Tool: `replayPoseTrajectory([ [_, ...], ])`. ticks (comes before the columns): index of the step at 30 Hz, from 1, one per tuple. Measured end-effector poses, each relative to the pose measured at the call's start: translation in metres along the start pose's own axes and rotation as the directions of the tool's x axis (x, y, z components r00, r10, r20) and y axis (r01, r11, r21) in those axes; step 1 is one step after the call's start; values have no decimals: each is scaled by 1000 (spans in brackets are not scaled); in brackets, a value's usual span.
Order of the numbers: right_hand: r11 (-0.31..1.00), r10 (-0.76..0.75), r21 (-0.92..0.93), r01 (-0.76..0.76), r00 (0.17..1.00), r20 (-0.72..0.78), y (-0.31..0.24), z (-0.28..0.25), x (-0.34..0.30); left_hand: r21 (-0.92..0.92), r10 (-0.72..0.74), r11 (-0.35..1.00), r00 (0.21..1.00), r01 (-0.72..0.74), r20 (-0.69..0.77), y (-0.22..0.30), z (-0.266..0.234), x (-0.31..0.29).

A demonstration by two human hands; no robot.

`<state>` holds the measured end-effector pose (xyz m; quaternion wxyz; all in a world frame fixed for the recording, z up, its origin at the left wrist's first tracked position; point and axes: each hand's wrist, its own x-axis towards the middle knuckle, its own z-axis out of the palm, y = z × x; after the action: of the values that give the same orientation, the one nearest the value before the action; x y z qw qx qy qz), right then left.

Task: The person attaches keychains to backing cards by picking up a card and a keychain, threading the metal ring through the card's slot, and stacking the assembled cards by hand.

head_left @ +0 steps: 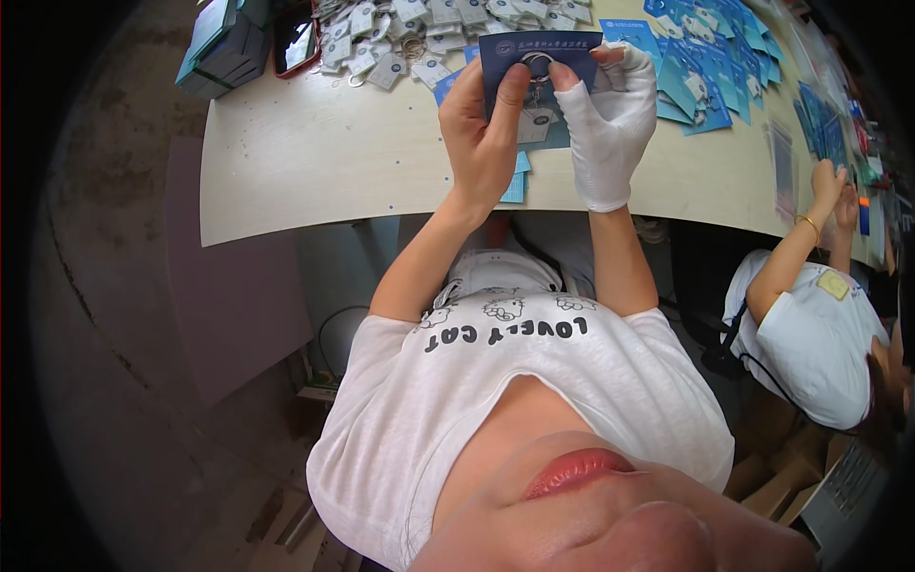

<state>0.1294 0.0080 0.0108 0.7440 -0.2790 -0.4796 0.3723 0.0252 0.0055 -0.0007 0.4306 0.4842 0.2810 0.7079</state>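
Note:
Both of my hands hold up a dark blue card point(500, 48) over the table. A metal key ring point(539, 59) lies against the card's upper part, and from it a short chain hangs with a white shirt-shaped keychain tag point(538, 124). My left hand point(478, 129), bare, is closed on the card's left side, its thumb on the ring. My right hand point(612, 124) wears a white glove with bare fingertips. It grips the card's right side, thumb at the ring too. The fingers behind the card are mostly hidden.
A heap of shirt-shaped keychains point(391, 38) covers the table's point(315, 162) far side. Blue cards with keychains point(701, 91) pile up at the far right. Stacked dark cards point(224, 48) and a red-rimmed tray point(295, 43) stand far left. A co-worker point(810, 324) handles cards at right.

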Motion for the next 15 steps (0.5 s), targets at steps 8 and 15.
replayPoseTrajectory([
  [8, 989, -99, -107, 101, 995, 26, -11, 7, -1, -137, -21, 990, 1000, 20, -5, 15, 3, 4],
  [15, 989, -75, -125, 81, 996, 51, -18, 10, 2, -129, -33, 991, 999, 34, 15, 21, -1, 4],
])
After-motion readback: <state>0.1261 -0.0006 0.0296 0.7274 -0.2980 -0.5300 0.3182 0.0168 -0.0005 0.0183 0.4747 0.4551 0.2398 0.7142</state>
